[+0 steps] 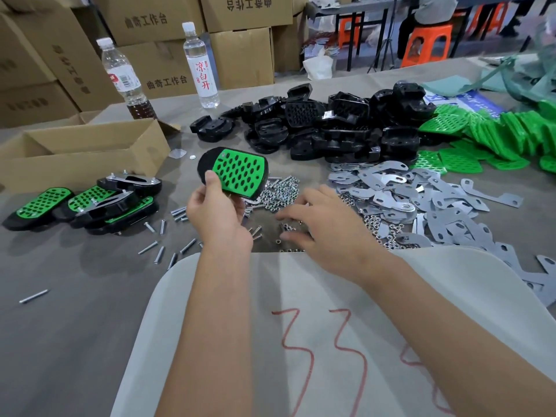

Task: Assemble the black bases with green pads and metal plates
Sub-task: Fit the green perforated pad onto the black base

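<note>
White apron cloth (331,341) with red marks lies nearest, draped over the edge of the grey counter (75,311). Beyond it, the heap of black bases (331,127) fills the middle far side, with the green pads (487,136) piled to its right and the metal plates (421,200) spread in front of those. At the left, a small group of finished assemblies (87,206) lies beside an open cardboard box (84,152).

One base with a green pad already seated (233,171) is held up, tilted, by the left hand (216,212), thumb pressed on the pad's face and fingers curled behind. The right hand (319,224) hovers palm down, fingers loosely spread, over the nuts (282,191) and just beside scattered bolts (159,254); it seems to grip nothing.

Judging by this, the fastening step is in hand: the next move calls for picking small hardware with fingertips, then a plate, and aligning holes.
</note>
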Motion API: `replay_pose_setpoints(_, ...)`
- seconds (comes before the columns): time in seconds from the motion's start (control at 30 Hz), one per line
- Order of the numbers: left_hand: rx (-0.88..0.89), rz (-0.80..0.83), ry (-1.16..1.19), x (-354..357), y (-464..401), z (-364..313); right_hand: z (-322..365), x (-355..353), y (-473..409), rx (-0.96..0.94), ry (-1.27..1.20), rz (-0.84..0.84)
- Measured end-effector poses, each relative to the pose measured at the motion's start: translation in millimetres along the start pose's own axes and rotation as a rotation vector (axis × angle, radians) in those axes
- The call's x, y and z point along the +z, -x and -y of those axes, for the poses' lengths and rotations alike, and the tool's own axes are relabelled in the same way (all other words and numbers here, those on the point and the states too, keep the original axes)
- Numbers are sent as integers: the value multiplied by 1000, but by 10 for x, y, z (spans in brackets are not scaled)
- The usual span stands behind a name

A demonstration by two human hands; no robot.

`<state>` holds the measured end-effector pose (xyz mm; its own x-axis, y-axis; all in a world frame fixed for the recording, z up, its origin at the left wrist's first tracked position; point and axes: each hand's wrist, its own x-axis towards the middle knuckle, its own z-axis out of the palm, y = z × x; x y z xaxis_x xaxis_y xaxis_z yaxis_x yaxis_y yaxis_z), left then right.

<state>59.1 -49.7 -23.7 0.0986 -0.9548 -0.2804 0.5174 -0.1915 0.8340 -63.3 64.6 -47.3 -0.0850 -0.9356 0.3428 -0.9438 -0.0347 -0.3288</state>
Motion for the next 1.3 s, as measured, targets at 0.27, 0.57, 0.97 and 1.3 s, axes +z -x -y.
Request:
replay_pose_setpoints(0.27,-172,178,-68,103,133,98,-20,-14,2,79,-297,-209)
replay_pose_setpoints(0.57,-26,382,-341,163,317,257,-152,-104,54,411,-818,-642)
replay_pose_setpoints(0.97,53,352,-325,186,374,353,-216,-78,50,274,-573,-583)
replay_pose_setpoints(1.3,204,290,-297,268,540,464,-233,-81,75,370,-623,-659)
